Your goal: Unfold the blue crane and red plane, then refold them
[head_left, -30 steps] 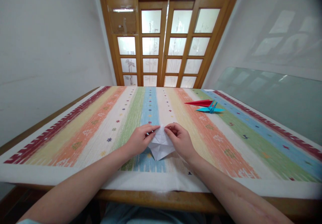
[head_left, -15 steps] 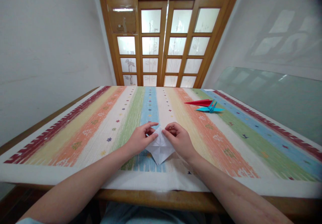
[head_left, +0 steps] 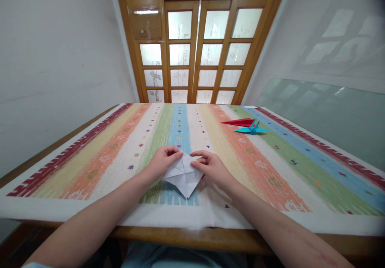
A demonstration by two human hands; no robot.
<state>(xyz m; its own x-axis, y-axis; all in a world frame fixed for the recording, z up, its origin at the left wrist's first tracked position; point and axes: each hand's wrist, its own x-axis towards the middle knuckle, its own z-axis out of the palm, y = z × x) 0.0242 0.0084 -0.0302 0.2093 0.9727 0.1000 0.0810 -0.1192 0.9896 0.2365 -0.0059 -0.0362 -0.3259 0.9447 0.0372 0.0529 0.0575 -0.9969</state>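
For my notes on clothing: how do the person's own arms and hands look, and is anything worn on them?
Both forearms are bare. The left hand and right hand show no rings, watch or gloves. A pale blue sleeve edge shows at the left upper arm.

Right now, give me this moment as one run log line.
left hand: holds white paper at its left corner | right hand: pinches its right edge | paper: creased, over striped cloth | red and blue paper figures: far right, untouched

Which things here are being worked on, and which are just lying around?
In hand:
- white folded paper, held by the left hand and right hand

Lying about:
- red folded paper
- blue paper crane
- striped tablecloth
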